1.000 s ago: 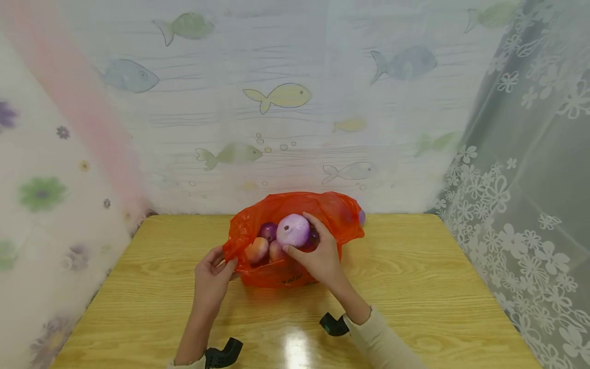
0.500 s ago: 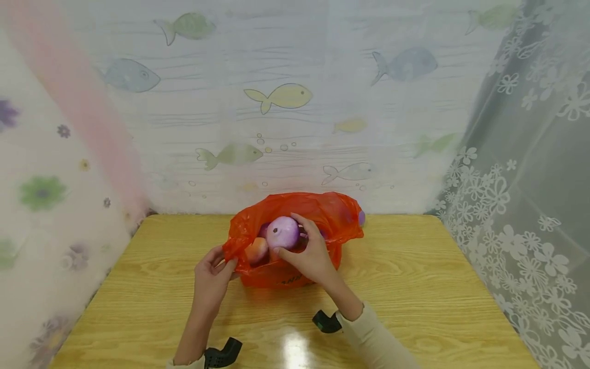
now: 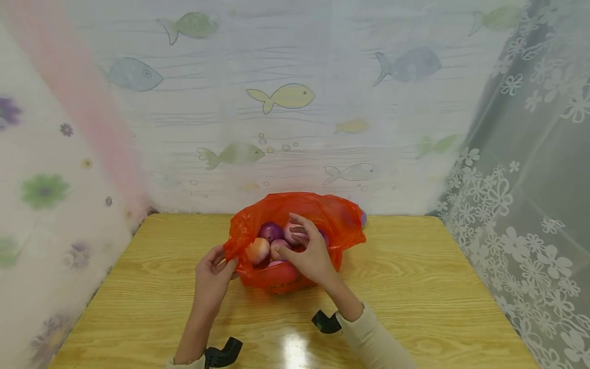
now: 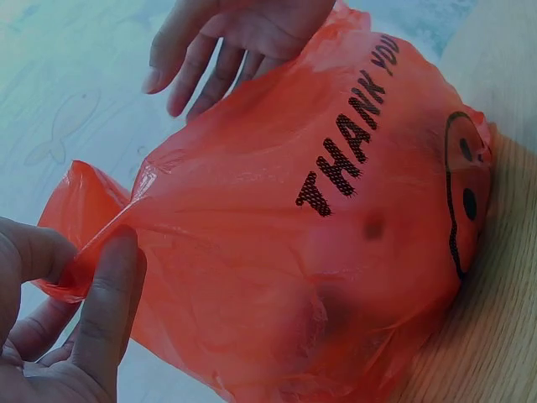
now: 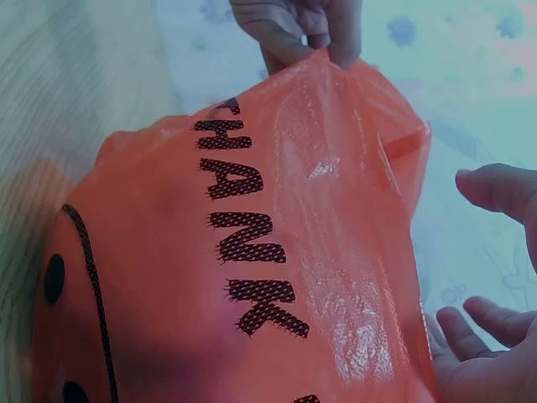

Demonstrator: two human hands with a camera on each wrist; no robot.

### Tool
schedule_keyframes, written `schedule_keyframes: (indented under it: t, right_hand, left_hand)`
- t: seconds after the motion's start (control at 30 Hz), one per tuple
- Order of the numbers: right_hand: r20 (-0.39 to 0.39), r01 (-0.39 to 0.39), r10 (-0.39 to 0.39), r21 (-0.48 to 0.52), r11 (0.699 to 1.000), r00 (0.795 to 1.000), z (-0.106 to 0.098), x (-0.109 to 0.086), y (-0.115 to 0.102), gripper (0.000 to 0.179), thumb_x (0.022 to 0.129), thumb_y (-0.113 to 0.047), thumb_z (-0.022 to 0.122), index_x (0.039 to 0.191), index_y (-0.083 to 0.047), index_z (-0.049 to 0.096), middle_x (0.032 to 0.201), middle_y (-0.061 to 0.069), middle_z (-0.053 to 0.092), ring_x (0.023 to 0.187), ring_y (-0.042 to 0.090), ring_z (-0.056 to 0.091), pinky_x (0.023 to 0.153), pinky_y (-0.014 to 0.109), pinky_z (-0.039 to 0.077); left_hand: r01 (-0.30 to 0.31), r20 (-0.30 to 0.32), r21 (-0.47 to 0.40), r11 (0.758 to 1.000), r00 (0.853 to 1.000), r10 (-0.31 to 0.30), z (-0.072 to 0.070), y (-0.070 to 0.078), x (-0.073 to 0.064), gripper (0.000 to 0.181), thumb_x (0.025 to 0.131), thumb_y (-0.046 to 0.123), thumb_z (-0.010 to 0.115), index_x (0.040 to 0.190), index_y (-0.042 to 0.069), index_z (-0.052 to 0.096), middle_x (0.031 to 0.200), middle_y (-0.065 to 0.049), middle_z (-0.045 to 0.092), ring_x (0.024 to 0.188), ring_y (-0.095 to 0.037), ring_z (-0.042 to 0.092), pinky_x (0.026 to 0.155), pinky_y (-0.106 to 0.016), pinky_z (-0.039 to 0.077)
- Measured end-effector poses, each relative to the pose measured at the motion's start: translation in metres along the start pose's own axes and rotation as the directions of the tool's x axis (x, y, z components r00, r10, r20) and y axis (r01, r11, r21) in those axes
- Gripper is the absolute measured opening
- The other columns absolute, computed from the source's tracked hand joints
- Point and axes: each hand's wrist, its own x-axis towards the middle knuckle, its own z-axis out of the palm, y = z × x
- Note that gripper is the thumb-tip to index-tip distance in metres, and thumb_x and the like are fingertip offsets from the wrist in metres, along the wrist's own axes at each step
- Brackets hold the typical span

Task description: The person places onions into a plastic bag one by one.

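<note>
A red plastic bag (image 3: 251, 215) lies on its side with its mouth gaping, dark "THANK YOU" print on its front in the wrist views. Inside are several round fruits: a dark purple one (image 3: 271, 232), an orange-and-pink one (image 3: 257, 250) and a pinkish one (image 3: 279, 249) among them. My left hand (image 3: 215, 266) pinches the bag's left rim; in the left wrist view thumb and fingers (image 4: 109, 294) grip the bunched plastic. Over the mouth is my right hand (image 3: 312, 253), thumb and fingers spread apart, holding nothing. Its fingertips overlap a pale pink fruit (image 3: 291, 233).
The bag rests on a wooden table (image 3: 405, 287) near its back edge. Behind hangs a white sheet (image 3: 295, 56) with printed fish, and a lace curtain (image 3: 521, 241) hangs at the right. A small purple thing (image 3: 363, 219) shows behind the bag's right end.
My right hand shifted a little left with a pale purple round fruit, then let it go into the bag; the fingers are now spread. My left hand keeps its hold on the rim.
</note>
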Motion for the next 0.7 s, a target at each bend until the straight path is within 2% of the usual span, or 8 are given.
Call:
schedule_keyframes:
  t: [0.27,0.4,0.57,0.63,0.7]
  right_hand:
    - [-0.024,0.074,-0.072,0.105,0.992,0.997,-0.009,0.002,-0.001,0.062,0.087,-0.005,0.077,0.143,-0.015,0.053,0.138,0.008,0.058,0.121,0.031,0.058,0.108,0.043,0.05]
    - [-0.081,0.148,-0.135,0.175,0.973,0.988,-0.023,0.005,-0.006,0.053,0.091,-0.001,0.073,0.14,-0.01,0.056,0.133,0.011,0.061,0.119,0.037,0.06,0.105,0.049,0.051]
    - [-0.152,0.221,-0.19,0.232,0.947,0.97,-0.049,0.011,-0.012,0.048,0.091,0.005,0.069,0.137,0.0,0.056,0.123,0.005,0.066,0.113,0.03,0.064,0.101,0.036,0.055]
    - [-0.163,0.232,-0.197,0.231,0.945,0.967,-0.06,0.013,-0.013,0.046,0.092,0.005,0.068,0.136,0.004,0.056,0.12,0.002,0.067,0.111,0.026,0.065,0.098,0.029,0.056]
    - [-0.176,0.238,-0.203,0.211,0.948,0.963,-0.072,0.016,-0.013,0.043,0.093,0.005,0.067,0.134,0.007,0.056,0.117,0.003,0.069,0.11,0.026,0.066,0.098,0.027,0.055]
  left_hand:
    - [-0.011,-0.005,-0.004,1.0,1.0,0.011,0.0,0.0,0.0,0.037,0.1,-0.004,0.058,0.136,-0.001,0.054,0.134,-0.022,0.058,0.097,-0.006,0.072,0.08,-0.025,0.061]
    - [-0.007,-0.008,0.0,1.0,1.0,0.007,0.0,0.0,0.0,0.037,0.1,-0.004,0.058,0.137,-0.001,0.054,0.133,-0.023,0.058,0.096,-0.005,0.072,0.079,-0.025,0.061]
    - [0.004,-0.008,0.009,1.0,1.0,-0.004,0.0,0.001,0.0,0.038,0.1,-0.003,0.058,0.138,0.0,0.053,0.135,-0.023,0.058,0.096,-0.004,0.072,0.08,-0.024,0.061]
    - [0.008,-0.007,0.012,1.0,1.0,-0.008,0.0,0.001,0.0,0.038,0.101,-0.002,0.057,0.138,0.0,0.053,0.136,-0.023,0.058,0.096,-0.004,0.072,0.08,-0.024,0.061]
    - [0.009,-0.005,0.013,1.0,1.0,-0.009,0.0,0.002,0.0,0.038,0.101,-0.002,0.057,0.139,0.0,0.053,0.136,-0.023,0.058,0.097,-0.004,0.072,0.08,-0.024,0.061]
